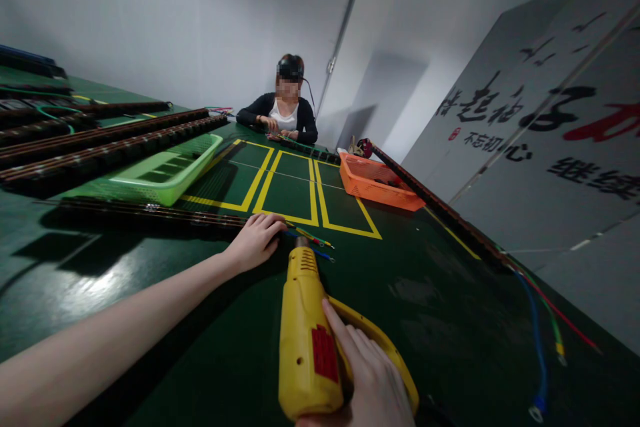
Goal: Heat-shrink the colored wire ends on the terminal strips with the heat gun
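My right hand is wrapped round the handle of a yellow heat gun, whose metal nozzle points away from me. Just beyond the nozzle lie thin coloured wires with ring terminals, blue, green and red-yellow. My left hand is closed over the end of a long dark bar assembly, where these wires come out. The nozzle is close to the wires and to my left fingertips. The fingers of my left hand partly hide the wire roots.
A green basket stands behind the bar, beside more long bars at the left. An orange basket and a long bar with wires are at the right. A person sits across the table.
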Motion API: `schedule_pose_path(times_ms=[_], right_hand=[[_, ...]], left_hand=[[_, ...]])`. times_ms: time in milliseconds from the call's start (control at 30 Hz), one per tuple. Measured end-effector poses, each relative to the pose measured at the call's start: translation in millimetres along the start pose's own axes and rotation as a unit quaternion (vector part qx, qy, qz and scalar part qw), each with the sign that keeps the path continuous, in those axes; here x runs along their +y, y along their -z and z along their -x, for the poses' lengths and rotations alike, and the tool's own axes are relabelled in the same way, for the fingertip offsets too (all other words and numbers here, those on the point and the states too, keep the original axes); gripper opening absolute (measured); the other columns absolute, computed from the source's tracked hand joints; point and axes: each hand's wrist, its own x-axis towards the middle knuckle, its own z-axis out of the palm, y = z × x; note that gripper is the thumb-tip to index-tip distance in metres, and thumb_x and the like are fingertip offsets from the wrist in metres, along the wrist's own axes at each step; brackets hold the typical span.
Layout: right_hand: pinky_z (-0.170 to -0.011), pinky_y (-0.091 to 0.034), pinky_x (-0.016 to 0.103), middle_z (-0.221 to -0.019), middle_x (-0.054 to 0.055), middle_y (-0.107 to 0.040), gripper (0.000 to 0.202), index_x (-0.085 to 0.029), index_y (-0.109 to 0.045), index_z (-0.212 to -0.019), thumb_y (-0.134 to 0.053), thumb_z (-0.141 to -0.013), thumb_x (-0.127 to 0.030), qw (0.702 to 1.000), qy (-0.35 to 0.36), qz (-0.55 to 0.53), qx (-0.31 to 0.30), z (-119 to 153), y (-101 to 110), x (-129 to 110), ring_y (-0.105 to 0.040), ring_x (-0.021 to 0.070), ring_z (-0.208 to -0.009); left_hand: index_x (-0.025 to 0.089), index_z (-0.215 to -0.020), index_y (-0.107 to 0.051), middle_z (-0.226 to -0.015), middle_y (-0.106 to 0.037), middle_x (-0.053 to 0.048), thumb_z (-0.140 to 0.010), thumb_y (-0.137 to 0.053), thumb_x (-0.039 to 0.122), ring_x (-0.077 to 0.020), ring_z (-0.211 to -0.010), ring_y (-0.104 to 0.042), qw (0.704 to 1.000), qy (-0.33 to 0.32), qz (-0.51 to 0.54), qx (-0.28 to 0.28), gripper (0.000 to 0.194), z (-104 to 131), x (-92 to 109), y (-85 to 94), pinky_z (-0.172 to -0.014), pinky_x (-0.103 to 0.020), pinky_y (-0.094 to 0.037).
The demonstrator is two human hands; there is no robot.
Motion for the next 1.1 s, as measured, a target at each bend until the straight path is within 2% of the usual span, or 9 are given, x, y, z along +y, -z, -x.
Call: schedule_pose_path(times_ms=[100, 200, 333, 400, 467, 600, 767, 867, 1100], right_hand=[[-0.076, -0.055, 0.033, -0.116, 0.007, -0.063, 0.119, -0.018, -0.017, -0.145, -0.047, -0.053, -0.087, 1.0, 0.011, 0.002, -0.025, 9, 3, 13, -0.066, 0.025, -0.094], [-0.08, -0.055, 0.032, -0.123, 0.007, -0.059, 0.114, -0.018, -0.015, -0.145, -0.058, -0.058, -0.077, 0.999, 0.016, 0.005, -0.045, 19, 5, 28, -0.064, 0.024, -0.1], [-0.075, -0.056, 0.03, -0.121, 0.006, -0.06, 0.107, -0.018, -0.01, -0.146, -0.072, -0.061, -0.04, 0.998, 0.031, 0.02, -0.048, 31, 5, 44, -0.065, 0.0227, -0.097], [-0.073, -0.057, 0.029, -0.119, 0.005, -0.06, 0.106, -0.02, -0.009, -0.146, -0.068, -0.059, -0.02, 0.998, 0.031, 0.027, -0.044, 35, 3, 49, -0.065, 0.022, -0.095], [-0.076, -0.056, 0.03, -0.122, 0.005, -0.058, 0.105, -0.022, -0.01, -0.146, -0.064, -0.056, -0.013, 0.998, 0.017, 0.02, -0.061, 37, 2, 52, -0.064, 0.0227, -0.097], [-0.088, -0.051, 0.035, -0.129, 0.01, -0.053, 0.105, -0.017, -0.017, -0.145, -0.069, -0.056, -0.026, 0.989, -0.043, -0.041, -0.132, 36, 2, 48, -0.059, 0.028, -0.108], [-0.088, -0.049, 0.039, -0.125, 0.01, -0.056, 0.112, -0.021, -0.002, -0.147, -0.069, -0.061, -0.049, 0.973, -0.114, -0.114, -0.165, 25, 5, 28, -0.058, 0.0282, -0.108], [-0.087, -0.048, 0.041, -0.125, 0.011, -0.055, 0.121, -0.023, 0.003, -0.146, -0.069, -0.056, -0.061, 0.96, -0.147, -0.137, -0.197, 13, 7, 10, -0.058, 0.0299, -0.106], [-0.093, -0.042, 0.047, -0.122, 0.009, -0.056, 0.127, -0.028, 0.001, -0.146, -0.072, -0.049, -0.064, 0.943, -0.186, -0.166, -0.218, -15, 7, -25, -0.055, 0.032, -0.108]], left_hand=[[0.02, -0.107, -0.053, -0.116, -0.054, -0.006, -0.081, -0.043, 0.014, -0.0217, -0.109, -0.049, 1.0, -0.015, -0.004, 0.003, 0.028, 0, -1, -1.1, -0.106, -0.046, -0.03], [0.02, -0.109, -0.052, -0.117, -0.054, -0.006, -0.082, -0.041, 0.012, -0.0201, -0.113, -0.049, 1.0, -0.022, -0.013, 0.001, 0.031, 0, -1, -1.8, -0.112, -0.047, -0.022], [0.019, -0.111, -0.051, -0.12, -0.052, -0.007, -0.081, -0.04, 0.009, -0.0199, -0.117, -0.046, 0.999, -0.025, -0.025, 0.0, 0.034, 1, 0, -1.7, -0.113, -0.046, -0.021], [0.018, -0.111, -0.052, -0.122, -0.051, -0.008, -0.08, -0.041, 0.008, -0.0205, -0.118, -0.045, 0.999, -0.026, -0.026, 0.006, 0.035, 1, 1, -1.2, -0.113, -0.046, -0.022], [0.017, -0.109, -0.053, -0.12, -0.051, -0.009, -0.079, -0.041, 0.007, -0.0215, -0.116, -0.045, 0.999, -0.025, -0.027, 0.012, 0.034, 1, 2, -0.6, -0.109, -0.044, -0.029], [0.017, -0.11, -0.054, -0.113, -0.052, -0.009, -0.081, -0.04, 0.007, -0.0226, -0.108, -0.048, 0.999, -0.017, -0.035, 0.009, 0.034, 1, 4, 0.0, -0.096, -0.041, -0.04], [0.018, -0.11, -0.054, -0.112, -0.052, -0.008, -0.084, -0.038, 0.009, -0.0224, -0.104, -0.049, 0.999, -0.016, -0.042, 0.002, 0.032, 1, 4, -1.3, -0.089, -0.038, -0.042], [0.017, -0.109, -0.054, -0.111, -0.053, -0.008, -0.083, -0.038, 0.008, -0.022, -0.103, -0.049, 0.999, -0.015, -0.047, 0.006, 0.031, 1, 4, -2.4, -0.089, -0.037, -0.042], [0.016, -0.106, -0.054, -0.111, -0.054, -0.008, -0.083, -0.037, 0.007, -0.0213, -0.102, -0.051, 0.999, -0.012, -0.046, 0.008, 0.029, 0, 4, -3.4, -0.087, -0.036, -0.042]])
